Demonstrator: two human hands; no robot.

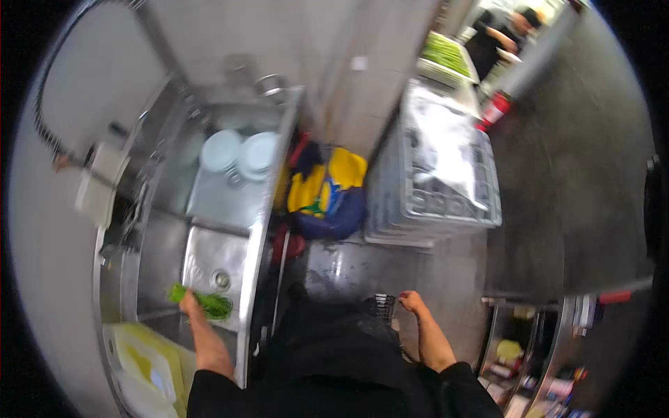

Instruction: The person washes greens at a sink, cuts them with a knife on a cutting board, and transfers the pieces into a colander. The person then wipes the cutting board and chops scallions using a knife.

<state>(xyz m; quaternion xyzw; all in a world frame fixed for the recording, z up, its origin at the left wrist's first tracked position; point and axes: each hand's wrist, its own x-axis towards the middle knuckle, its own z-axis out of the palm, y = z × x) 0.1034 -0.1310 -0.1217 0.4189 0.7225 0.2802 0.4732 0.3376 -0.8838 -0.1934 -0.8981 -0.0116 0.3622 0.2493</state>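
Note:
My left hand (188,302) is closed around a bunch of green stalks (214,306) over the near basin of the steel sink (208,252). The leafy end points right, close to the drain (220,279). My right hand (411,301) hangs over the floor at my right side, its fingers curled; whether anything small is in them cannot be made out. Pale round plates (221,150) sit in the far basin.
Yellowish cutting boards (150,362) stand left of my left arm. Stacked grey crates (433,181) and a green-filled basket (446,56) line the wall. Yellow and blue bags (331,191) lie beside the sink. A person (498,42) is at the top right, near shelves' far side.

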